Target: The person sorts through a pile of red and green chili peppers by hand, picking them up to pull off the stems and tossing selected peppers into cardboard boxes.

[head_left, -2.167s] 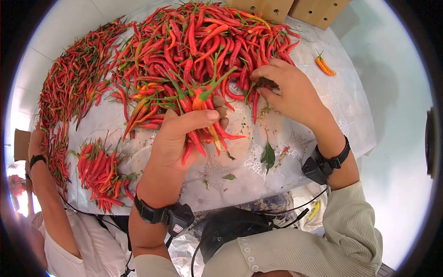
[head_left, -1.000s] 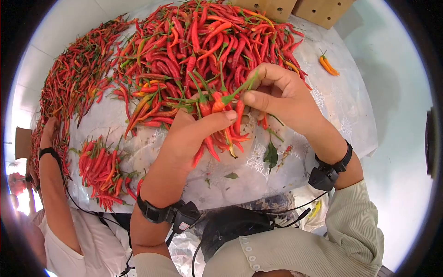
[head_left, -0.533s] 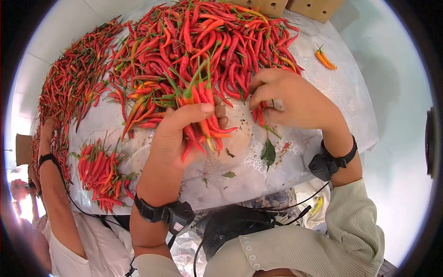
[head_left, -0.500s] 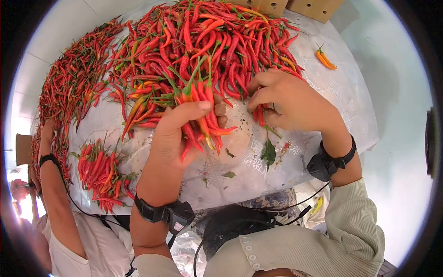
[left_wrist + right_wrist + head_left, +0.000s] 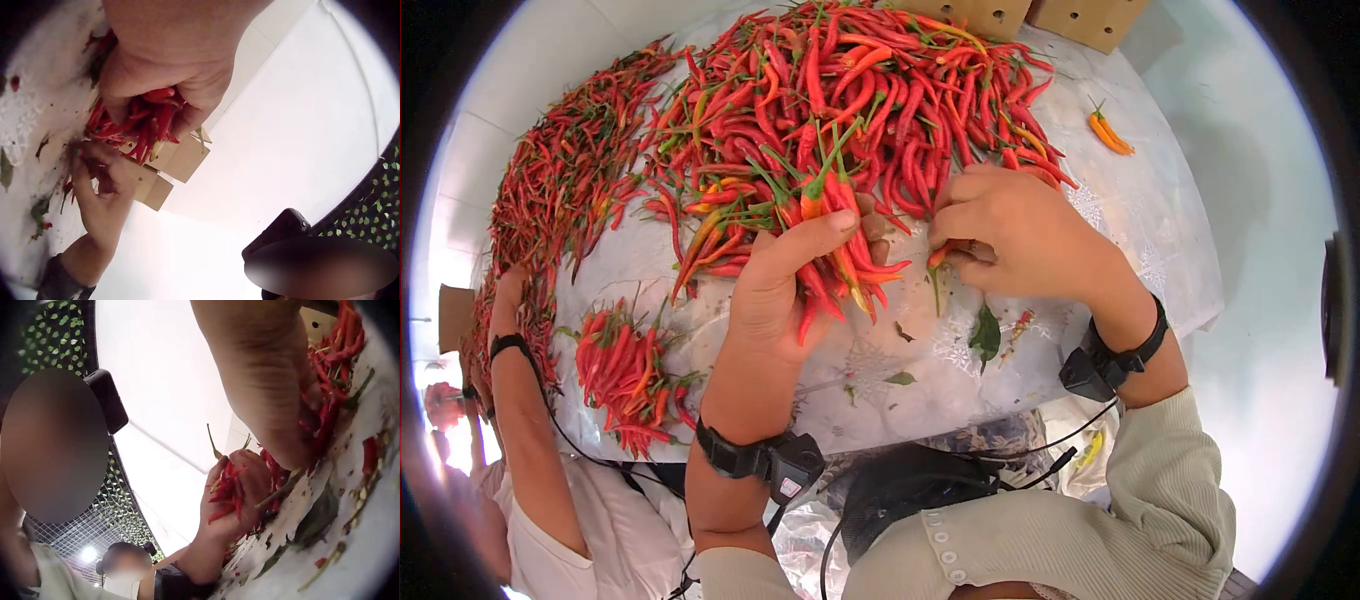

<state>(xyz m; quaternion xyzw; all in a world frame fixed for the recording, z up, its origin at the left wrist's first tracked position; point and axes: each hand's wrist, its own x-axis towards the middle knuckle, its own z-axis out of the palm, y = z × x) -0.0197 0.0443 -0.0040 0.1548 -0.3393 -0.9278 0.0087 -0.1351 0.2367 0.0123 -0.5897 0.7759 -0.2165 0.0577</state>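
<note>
My left hand (image 5: 800,275) grips a bunch of red chillies (image 5: 840,255) with their green stems pointing up, just above the white table cloth (image 5: 920,380). The same bunch (image 5: 140,125) fills that hand's palm in the left wrist view and shows as the bunch (image 5: 228,487) in the right wrist view. My right hand (image 5: 1000,235) rests at the near edge of the big chilli pile (image 5: 850,90), fingers curled, pinching one small chilli (image 5: 938,258) whose stem hangs down. Its fingertips (image 5: 306,447) press among chillies on the cloth.
A small sorted heap of chillies (image 5: 625,370) lies at the left front edge. Another person's hand (image 5: 505,300) reaches into a long chilli row (image 5: 550,190) at the far left. Two orange chillies (image 5: 1108,132) lie apart, right. Cardboard boxes (image 5: 1090,20) stand behind. Loose leaves (image 5: 985,335) lie near me.
My right hand has drawn a chilli out of the pile's edge toward the bunch. The left hand keeps its bunch and has barely moved.
</note>
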